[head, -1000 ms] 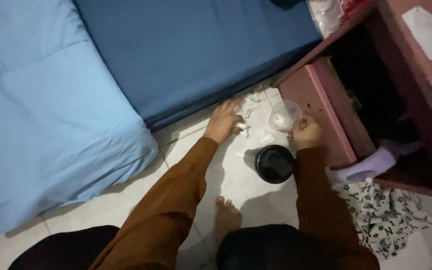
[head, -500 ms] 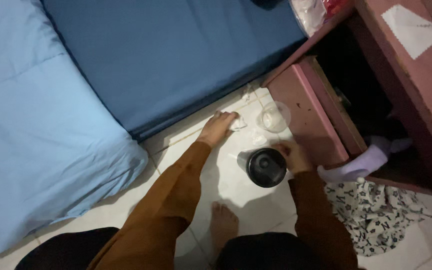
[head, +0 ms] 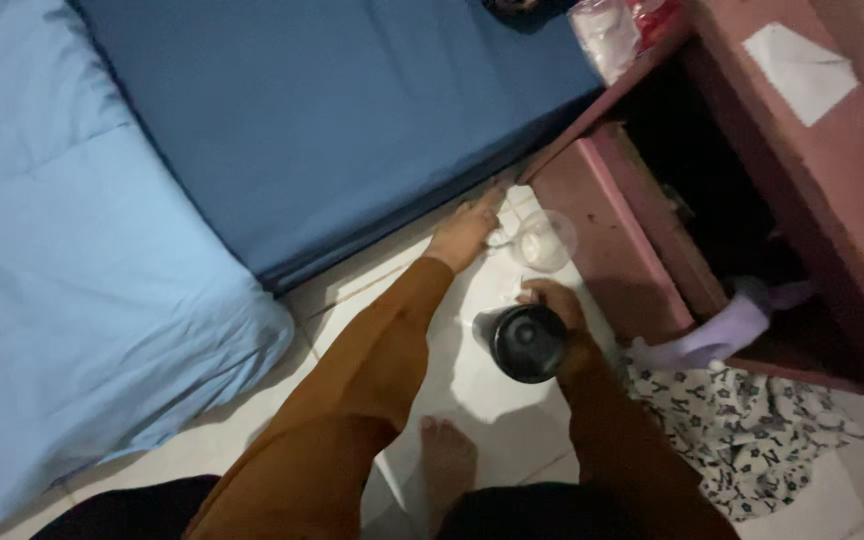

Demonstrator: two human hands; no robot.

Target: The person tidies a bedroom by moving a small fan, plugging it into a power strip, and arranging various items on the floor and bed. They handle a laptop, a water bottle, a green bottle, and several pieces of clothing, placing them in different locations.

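Left hand [head: 464, 232] has slid forward, flat on tile; right hand [head: 555, 300] grips the black cup [head: 525, 342].

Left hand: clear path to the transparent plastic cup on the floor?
Probably yes. The left hand lies on the tiled floor right beside the transparent plastic cup, with nothing between them; the right hand is on the black cylindrical container.
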